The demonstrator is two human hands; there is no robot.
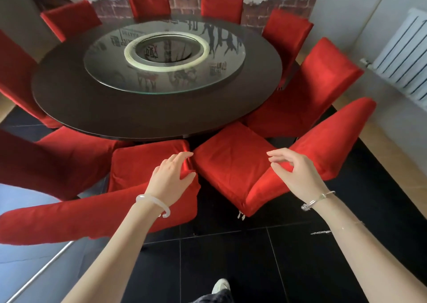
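Two chairs in red covers stand side by side at the near edge of a round dark table (97, 108). My left hand (172, 175) grips the right top corner of the left chair (143, 164), fingers curled over the fabric. My right hand (293, 171) hovers over the back edge of the right chair (231, 164), fingers relaxed and holding nothing; whether it touches the cover I cannot tell.
A glass turntable (231, 55) lies on the table's middle. Several more red-covered chairs ring the table. A white radiator (402, 55) hangs on the right wall. The floor is black tile (231, 256); my shoe (220, 285) shows at the bottom.
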